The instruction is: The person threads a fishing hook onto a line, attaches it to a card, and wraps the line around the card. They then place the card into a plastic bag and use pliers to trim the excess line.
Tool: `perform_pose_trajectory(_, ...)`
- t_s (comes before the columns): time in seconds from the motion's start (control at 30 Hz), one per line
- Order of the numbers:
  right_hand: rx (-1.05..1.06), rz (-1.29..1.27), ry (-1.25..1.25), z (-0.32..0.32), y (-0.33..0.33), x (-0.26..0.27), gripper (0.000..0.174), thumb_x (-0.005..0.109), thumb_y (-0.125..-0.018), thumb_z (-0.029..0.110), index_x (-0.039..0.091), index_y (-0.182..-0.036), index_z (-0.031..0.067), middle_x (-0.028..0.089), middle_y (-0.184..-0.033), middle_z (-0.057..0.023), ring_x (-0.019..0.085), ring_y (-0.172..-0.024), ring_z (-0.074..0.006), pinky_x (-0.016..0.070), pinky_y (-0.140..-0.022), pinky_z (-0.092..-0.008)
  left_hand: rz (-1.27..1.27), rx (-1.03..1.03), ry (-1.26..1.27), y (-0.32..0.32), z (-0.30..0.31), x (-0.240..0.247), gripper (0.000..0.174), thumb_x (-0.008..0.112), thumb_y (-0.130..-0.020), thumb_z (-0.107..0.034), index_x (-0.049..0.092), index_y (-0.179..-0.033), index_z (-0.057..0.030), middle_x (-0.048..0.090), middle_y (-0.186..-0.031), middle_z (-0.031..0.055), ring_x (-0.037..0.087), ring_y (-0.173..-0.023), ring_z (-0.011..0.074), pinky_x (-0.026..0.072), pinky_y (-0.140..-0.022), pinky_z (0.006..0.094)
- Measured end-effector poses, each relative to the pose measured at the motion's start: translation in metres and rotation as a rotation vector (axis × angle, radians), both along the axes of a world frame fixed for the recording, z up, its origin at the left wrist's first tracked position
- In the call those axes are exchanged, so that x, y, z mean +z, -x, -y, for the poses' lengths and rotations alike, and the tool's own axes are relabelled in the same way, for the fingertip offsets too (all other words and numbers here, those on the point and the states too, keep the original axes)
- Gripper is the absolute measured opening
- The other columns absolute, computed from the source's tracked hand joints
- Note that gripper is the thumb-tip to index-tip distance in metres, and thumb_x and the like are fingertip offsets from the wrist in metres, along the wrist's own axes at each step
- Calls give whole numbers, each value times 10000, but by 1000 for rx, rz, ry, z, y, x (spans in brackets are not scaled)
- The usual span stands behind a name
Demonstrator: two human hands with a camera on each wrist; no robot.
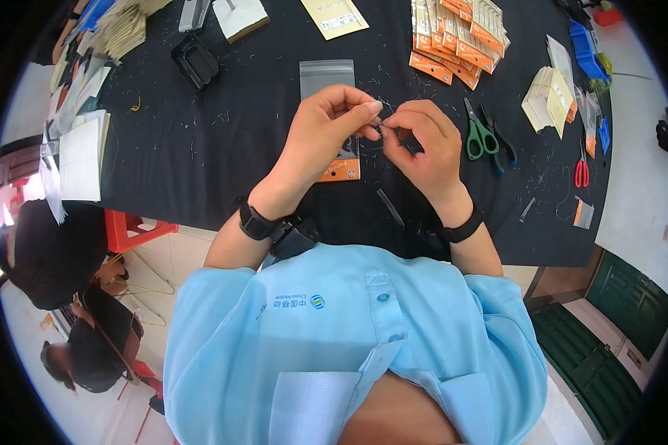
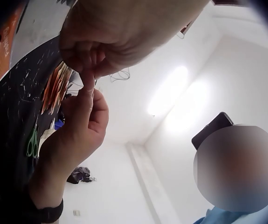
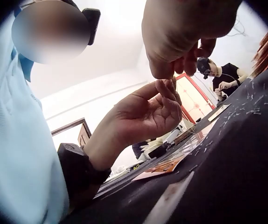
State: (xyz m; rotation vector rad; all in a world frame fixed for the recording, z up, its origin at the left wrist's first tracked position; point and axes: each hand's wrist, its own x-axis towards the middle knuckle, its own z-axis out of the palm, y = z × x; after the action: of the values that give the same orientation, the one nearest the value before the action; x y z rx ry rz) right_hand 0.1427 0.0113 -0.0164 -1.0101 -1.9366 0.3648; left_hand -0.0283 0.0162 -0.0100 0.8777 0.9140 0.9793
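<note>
My left hand (image 1: 315,122) and right hand (image 1: 430,144) meet over the black table, fingertips almost together. Each pinches a thin line between thumb and forefinger; whatever else sits between the fingertips is too small to tell. Loose loops of the thin line (image 2: 121,74) stand out from the fingers in the left wrist view. Beneath my left hand lies a clear plastic packet with an orange printed label (image 1: 339,170), partly hidden by the hand. Green-handled scissors (image 1: 481,141) lie to the right of my right hand, beside dark-handled pliers (image 1: 499,141).
Orange-labelled packets (image 1: 460,37) are piled at the back right. A black plastic tray (image 1: 195,61) and a card block (image 1: 240,16) lie at the back left. Red-handled scissors (image 1: 581,173) are near the right edge. Line clippings dot the cloth (image 1: 237,148). Another person (image 3: 225,77) sits across.
</note>
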Motion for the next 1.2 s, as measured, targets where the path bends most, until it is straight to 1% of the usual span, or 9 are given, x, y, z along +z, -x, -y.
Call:
perform_pose_trajectory(0.17,-8,2,7,0,0,1,207,689,-614,-4,575,-760,90,584,-775,-44,559,-611,-209,423,-526,-291,17,13,20,-2,1,-2,134,613,-859,-108,605,-937,1,633,-807,57,626,-719,107,484,-657,202)
perform_pose_trajectory(0.23,-1,-2,14,-1,-1,1,204,684,-620,-12,575,-765,82,582,-774,-46,558,-589,-192,431,-515,-277,-44,26,-19,-2,1,-4,128,620,-854,-105,612,-936,-6,629,-802,45,614,-710,96,472,-648,202)
perform_pose_trajectory(0.37,4,-64,48,-1,1,5,194,680,-629,-22,573,-765,66,579,-773,-49,554,-563,-164,442,-495,-256,-27,47,-50,-1,1,-3,126,624,-851,-102,616,-936,-10,622,-791,34,598,-695,82,462,-635,200)
perform_pose_trajectory(0.43,19,-95,61,-1,1,6,184,677,-638,-29,570,-763,53,577,-770,-52,551,-546,-144,448,-478,-237,-39,21,-73,0,0,-3,123,622,-853,-98,618,-933,-6,614,-777,32,585,-682,75,462,-628,198)
perform_pose_trajectory(0.63,16,-87,64,-1,1,5,178,676,-642,-29,567,-756,51,578,-766,-53,551,-543,-146,444,-478,-239,-14,2,10,0,0,-5,110,615,-855,-89,611,-919,1,613,-771,40,588,-668,82,461,-614,193)
perform_pose_trajectory(0.77,13,-69,49,-2,0,4,186,681,-637,-24,567,-758,59,578,-767,-49,549,-542,-149,442,-485,-244,5,1,18,0,-1,-7,110,616,-852,-88,606,-911,5,616,-773,47,594,-668,87,463,-613,196)
perform_pose_trajectory(0.93,11,-52,22,-2,0,3,204,685,-628,-22,568,-766,72,578,-766,-43,546,-545,-150,438,-497,-251,100,-4,90,0,-1,-7,122,624,-847,-94,600,-911,8,616,-778,55,606,-683,98,471,-631,204)
perform_pose_trajectory(1.07,12,-41,8,-2,-1,1,208,688,-623,-22,568,-766,72,579,-766,-44,546,-544,-154,435,-500,-254,105,-6,99,0,0,-7,124,630,-845,-105,601,-907,-2,616,-781,49,608,-686,99,469,-636,202)
perform_pose_trajectory(1.2,38,-34,1,-3,-1,1,215,690,-617,-24,572,-769,73,580,-766,-47,549,-550,-162,433,-503,-259,92,-23,128,2,-1,-8,122,628,-853,-102,601,-932,-14,600,-814,35,587,-699,85,486,-654,198)
